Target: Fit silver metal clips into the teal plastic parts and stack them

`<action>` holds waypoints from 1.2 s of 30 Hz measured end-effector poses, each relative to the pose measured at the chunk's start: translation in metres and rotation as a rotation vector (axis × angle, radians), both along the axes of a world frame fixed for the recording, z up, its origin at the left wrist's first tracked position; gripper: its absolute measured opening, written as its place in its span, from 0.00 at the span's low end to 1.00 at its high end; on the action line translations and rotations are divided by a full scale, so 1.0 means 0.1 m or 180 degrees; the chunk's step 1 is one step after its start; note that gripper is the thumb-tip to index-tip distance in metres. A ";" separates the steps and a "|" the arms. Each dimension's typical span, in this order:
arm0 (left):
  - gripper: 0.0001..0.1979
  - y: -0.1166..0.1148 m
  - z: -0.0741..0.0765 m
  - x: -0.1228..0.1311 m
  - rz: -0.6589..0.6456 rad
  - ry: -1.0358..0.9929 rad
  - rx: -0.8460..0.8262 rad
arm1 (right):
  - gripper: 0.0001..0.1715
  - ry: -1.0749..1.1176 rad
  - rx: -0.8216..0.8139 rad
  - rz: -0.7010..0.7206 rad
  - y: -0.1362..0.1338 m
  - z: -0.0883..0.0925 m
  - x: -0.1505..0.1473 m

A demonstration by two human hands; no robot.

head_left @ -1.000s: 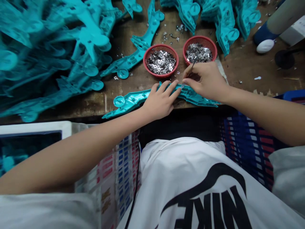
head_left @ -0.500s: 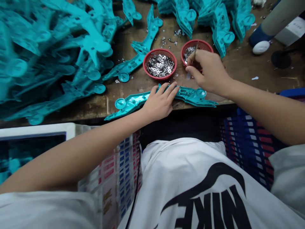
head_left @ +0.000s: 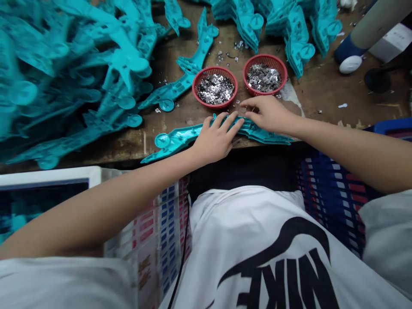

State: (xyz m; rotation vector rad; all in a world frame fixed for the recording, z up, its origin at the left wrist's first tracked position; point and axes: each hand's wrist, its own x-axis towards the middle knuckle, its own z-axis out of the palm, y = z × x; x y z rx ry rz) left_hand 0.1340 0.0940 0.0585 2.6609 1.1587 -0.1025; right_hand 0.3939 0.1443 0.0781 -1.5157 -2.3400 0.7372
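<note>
A long teal plastic part (head_left: 182,136) with a round disc near each end lies along the table's front edge. My left hand (head_left: 216,139) rests across its middle, fingers spread and laid over it from the near side. Close by, my right hand (head_left: 268,115) hovers at the part's right half, thumb and forefinger brought close together. Whatever is between those fingertips is too small or hidden to make out. Just behind the hands stand two red baskets of small shiny metal pieces, a left basket (head_left: 195,95) and a right basket (head_left: 284,72).
A large heap of teal parts (head_left: 96,64) covers the left of the table. Stacked teal parts (head_left: 296,43) line the back. At the right are a grey and blue cylinder (head_left: 363,32) and a white box (head_left: 393,42). Crates (head_left: 328,193) flank my lap.
My right hand has come down from the right basket to the teal part. The thin stick-like tool that showed in its fingers no longer shows clearly. My left hand has stayed in place.
</note>
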 end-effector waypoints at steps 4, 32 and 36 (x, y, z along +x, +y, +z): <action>0.44 -0.01 0.02 0.02 0.0018 0.0113 -0.0008 | 0.22 0.0250 -0.0233 -0.0125 -0.02 -0.12 -0.06; 0.34 0.49 0.71 -0.63 0.0542 0.1077 -0.0461 | 0.48 -0.1719 -0.0290 0.0693 -0.15 0.58 -0.48; 0.23 0.53 0.59 -0.61 0.0743 0.1325 -0.0748 | 0.52 -0.2221 -0.0606 0.0621 -0.27 0.54 -0.29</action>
